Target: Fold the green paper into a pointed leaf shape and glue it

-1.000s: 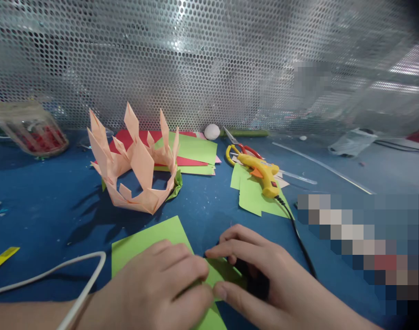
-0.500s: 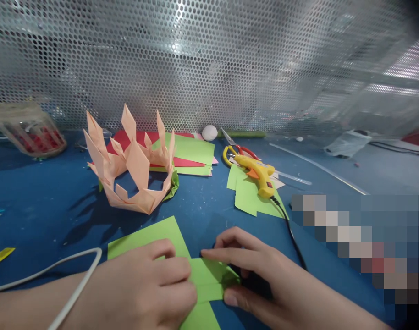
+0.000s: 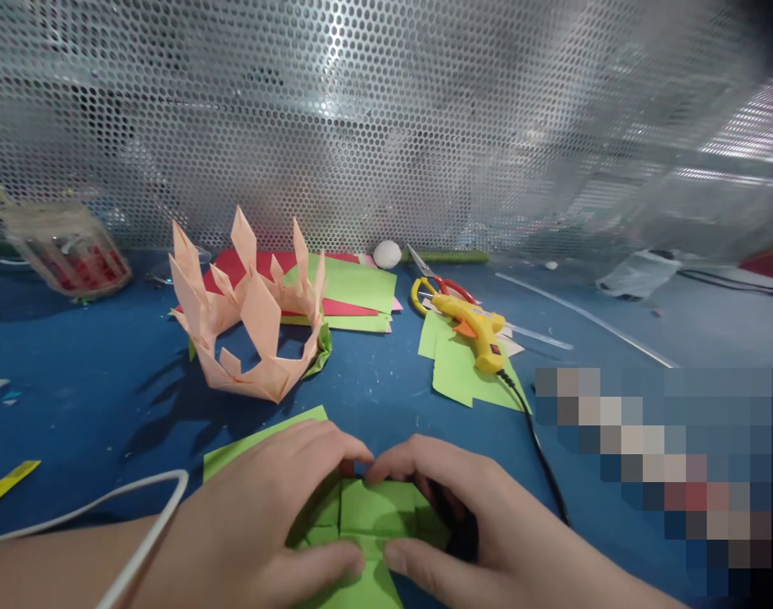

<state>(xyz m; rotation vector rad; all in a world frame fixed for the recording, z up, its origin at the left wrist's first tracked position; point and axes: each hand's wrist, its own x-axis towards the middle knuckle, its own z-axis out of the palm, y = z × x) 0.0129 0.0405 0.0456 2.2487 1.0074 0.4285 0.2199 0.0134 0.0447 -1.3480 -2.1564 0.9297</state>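
A small folded piece of green paper (image 3: 379,511) with several creases sits between my two hands, near the front of the table. My left hand (image 3: 278,499) grips its left side, thumb at the near edge and fingers curled over the far edge. On the other side my right hand (image 3: 466,512) holds it the same way, the two index fingertips almost meeting. Beneath lies a larger green sheet (image 3: 260,436), mostly covered by my left hand. Beyond my hands stands a peach folded-paper crown (image 3: 260,317) with pointed tips.
A yellow glue gun (image 3: 481,330) rests on green paper scraps (image 3: 453,372), its black cord running toward me. Scissors (image 3: 450,286) and a white egg-shaped thing (image 3: 387,255) lie behind. Red and green sheets (image 3: 354,283) are stacked behind the crown. A jar (image 3: 69,254) stands left; a white cable (image 3: 151,478) crosses my left forearm.
My left hand has opened from a curled position over the paper and moved to its left edge. My right hand has shifted slightly, and both thumbs now press the near edge.
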